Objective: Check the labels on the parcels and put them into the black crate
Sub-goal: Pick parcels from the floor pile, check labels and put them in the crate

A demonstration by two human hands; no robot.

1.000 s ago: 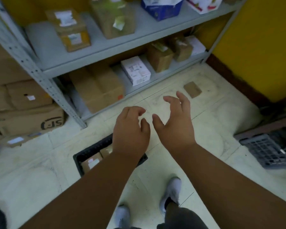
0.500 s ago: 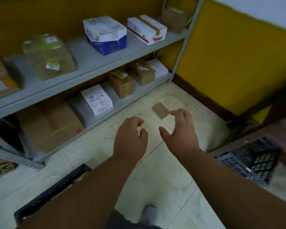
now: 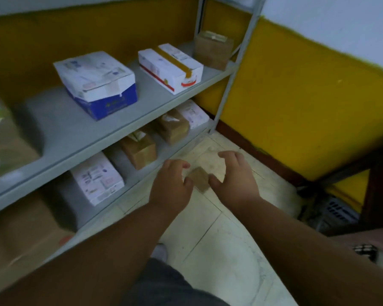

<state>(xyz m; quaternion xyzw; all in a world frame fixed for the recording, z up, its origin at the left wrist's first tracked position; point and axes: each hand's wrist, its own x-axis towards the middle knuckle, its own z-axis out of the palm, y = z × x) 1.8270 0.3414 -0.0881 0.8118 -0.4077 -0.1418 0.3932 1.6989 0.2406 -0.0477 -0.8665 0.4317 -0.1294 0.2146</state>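
A small flat brown parcel [image 3: 200, 179] lies on the pale tiled floor in front of the grey shelf rack. My left hand [image 3: 171, 183] hovers at its left side and my right hand [image 3: 234, 176] at its right side, both with loosely curled fingers that hold nothing. Whether the thumbs touch the parcel I cannot tell. The black crate is out of view.
The grey shelf rack [image 3: 111, 138] carries a blue and white box [image 3: 97, 83], a white box with red print [image 3: 170, 67], brown cartons [image 3: 139, 149] and a white labelled parcel [image 3: 96, 178]. A yellow wall [image 3: 296, 111] stands on the right, with a grey crate [image 3: 338, 213] beneath a dark table edge.
The view has swung right and nearer the floor, so the black crate has left the frame. Both hands have reached forward and now flank the small brown parcel.
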